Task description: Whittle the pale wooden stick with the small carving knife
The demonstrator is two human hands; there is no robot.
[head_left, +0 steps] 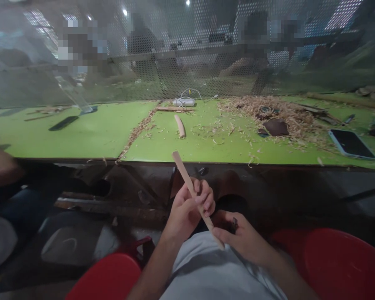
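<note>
My left hand is closed around the middle of a slim, pale wooden strip, which slants from the bench edge down toward my lap. At the strip's lower end is my right hand, its thumb against the wood. Its curled fingers also hold a small dark piece, mostly hidden, whose kind I cannot make out. On the green bench ahead lies another pale, slightly curved wooden piece.
Wood shavings heap on the green bench, with a dark brown sheet among them. A phone lies at right, a white power strip by the mesh screen. Red stools flank me. A person's arm shows at left.
</note>
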